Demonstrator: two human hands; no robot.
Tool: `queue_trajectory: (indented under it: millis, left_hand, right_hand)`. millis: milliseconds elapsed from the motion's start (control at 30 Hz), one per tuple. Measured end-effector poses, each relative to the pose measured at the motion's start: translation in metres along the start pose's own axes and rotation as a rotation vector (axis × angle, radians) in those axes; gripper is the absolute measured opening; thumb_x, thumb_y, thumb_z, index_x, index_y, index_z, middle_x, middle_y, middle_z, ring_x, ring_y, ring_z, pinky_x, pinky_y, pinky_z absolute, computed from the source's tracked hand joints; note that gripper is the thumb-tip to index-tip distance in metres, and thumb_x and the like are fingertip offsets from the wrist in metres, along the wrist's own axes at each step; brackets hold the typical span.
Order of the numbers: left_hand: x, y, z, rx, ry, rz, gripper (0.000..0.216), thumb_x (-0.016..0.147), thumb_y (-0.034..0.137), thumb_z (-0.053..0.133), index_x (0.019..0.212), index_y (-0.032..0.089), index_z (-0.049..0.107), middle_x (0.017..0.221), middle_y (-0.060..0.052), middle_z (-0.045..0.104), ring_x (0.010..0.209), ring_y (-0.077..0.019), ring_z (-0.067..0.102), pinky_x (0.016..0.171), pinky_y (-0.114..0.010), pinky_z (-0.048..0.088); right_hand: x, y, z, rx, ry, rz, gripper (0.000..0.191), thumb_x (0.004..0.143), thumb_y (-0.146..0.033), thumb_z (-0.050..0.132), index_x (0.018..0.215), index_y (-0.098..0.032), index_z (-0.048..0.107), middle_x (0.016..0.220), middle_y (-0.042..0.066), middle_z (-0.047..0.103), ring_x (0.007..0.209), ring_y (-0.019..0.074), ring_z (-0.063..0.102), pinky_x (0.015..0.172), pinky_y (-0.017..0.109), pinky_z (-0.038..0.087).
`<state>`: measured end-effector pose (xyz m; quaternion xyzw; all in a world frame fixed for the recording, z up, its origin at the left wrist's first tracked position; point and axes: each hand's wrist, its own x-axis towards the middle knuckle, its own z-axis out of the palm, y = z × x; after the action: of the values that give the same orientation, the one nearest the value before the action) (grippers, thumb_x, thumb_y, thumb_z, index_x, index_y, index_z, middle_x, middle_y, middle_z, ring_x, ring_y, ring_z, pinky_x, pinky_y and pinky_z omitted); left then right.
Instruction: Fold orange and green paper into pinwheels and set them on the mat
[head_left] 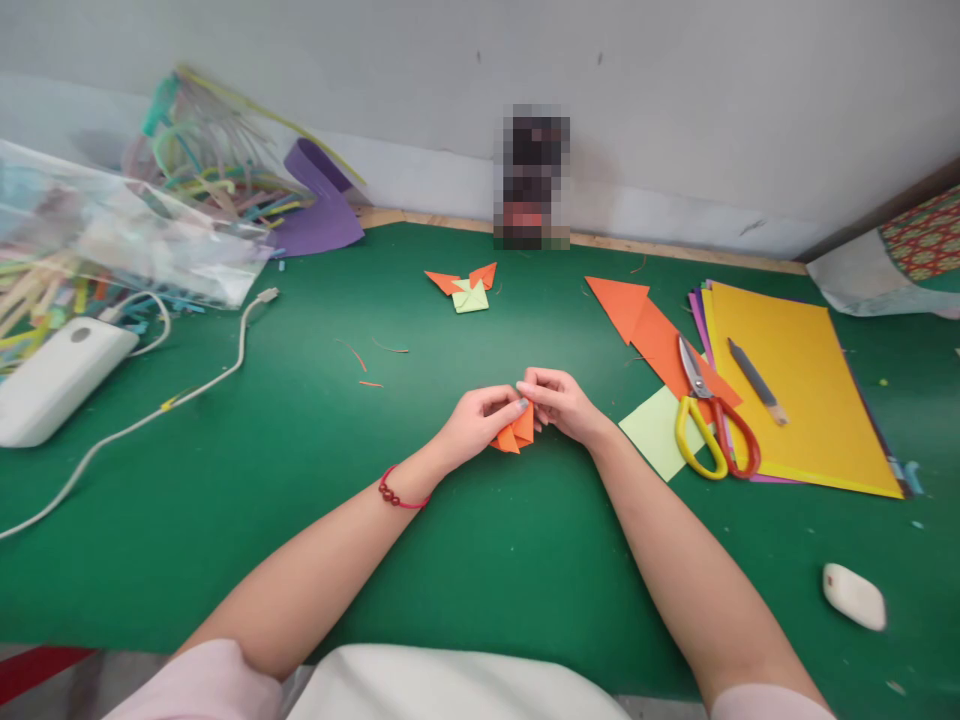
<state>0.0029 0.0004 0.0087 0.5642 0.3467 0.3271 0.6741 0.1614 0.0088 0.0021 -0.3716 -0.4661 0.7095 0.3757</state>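
Observation:
A small folded piece of orange paper [516, 434] is held low over the green table in front of me. My left hand [486, 415] is closed on it, thumb on top and fingers behind. At its upper right corner, my right hand [561, 402] pinches the paper between thumb and fingertips; part of that grip is hidden. Beyond my hands lies a folded figure [470, 294] of pale green and orange paper. To the right are orange paper pieces [652, 335], a pale green square [660, 432] and scissors [701, 400] with yellow and red handles.
A pencil-like tool [757, 382] rests on stacked coloured sheets [840, 400]. A white case [854, 597] sits at the near right. On the left are a white power bank [67, 380], its cable [150, 422] and plastic bags of paper strips [187, 225]. A wall [420, 90] stands behind the table.

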Motion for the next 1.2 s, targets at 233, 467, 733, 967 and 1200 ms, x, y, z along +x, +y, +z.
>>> queue_trajectory:
  millis: [233,467,733,967,1200]
  left_hand:
    - [-0.0001,0.0005,-0.0011,0.033,-0.004,0.002,0.033,0.08,0.046,0.056,0.071,0.014,0.061,0.077,-0.006,0.069,0.073,-0.0163,0.063,0.07,-0.028,0.049]
    - [-0.0001,0.0011,-0.0013,0.059,-0.005,-0.005,0.032,0.082,0.044,0.053,0.075,0.014,0.063,0.078,-0.006,0.069,0.071,-0.0148,0.063,0.068,-0.026,0.049]
    - [-0.0024,-0.0003,0.0017,0.29,0.128,0.059,0.031,0.083,0.04,0.053,0.07,0.014,0.063,0.067,-0.003,0.066,0.058,-0.0105,0.054,0.057,-0.022,0.043]
    - [0.0013,-0.0002,0.0031,-0.052,0.037,0.008,0.048,0.085,0.057,0.041,0.084,0.013,0.058,0.07,-0.007,0.067,0.056,-0.0122,0.06,0.057,-0.024,0.049]
    - [0.0018,-0.0029,0.0006,-0.004,0.029,-0.015,0.039,0.08,0.053,0.054,0.08,0.014,0.057,0.059,-0.001,0.064,0.051,-0.0107,0.06,0.055,-0.021,0.047]
  right_hand:
    - [-0.0002,0.0,-0.0005,-0.001,0.013,0.005,0.035,0.075,-0.042,0.067,0.058,-0.019,0.047,0.038,-0.009,0.042,0.033,0.0053,0.039,0.036,0.018,0.034]
    - [-0.0002,0.0006,-0.0017,0.001,0.012,0.002,0.035,0.075,-0.042,0.066,0.059,-0.018,0.047,0.038,-0.009,0.044,0.032,0.0047,0.039,0.035,0.017,0.031]
    - [0.001,0.0017,0.0001,-0.046,0.058,-0.038,0.036,0.075,-0.043,0.066,0.058,-0.019,0.046,0.037,-0.01,0.042,0.032,0.005,0.039,0.036,0.018,0.033]
    - [0.0038,0.0009,-0.0018,-0.026,0.283,-0.129,0.04,0.07,-0.05,0.068,0.058,-0.02,0.045,0.038,-0.009,0.046,0.032,0.0056,0.04,0.034,0.019,0.026]
    - [0.0048,-0.0004,-0.0022,-0.043,0.307,-0.137,0.042,0.067,-0.053,0.069,0.058,-0.021,0.044,0.04,-0.009,0.046,0.033,0.0051,0.039,0.034,0.019,0.025]
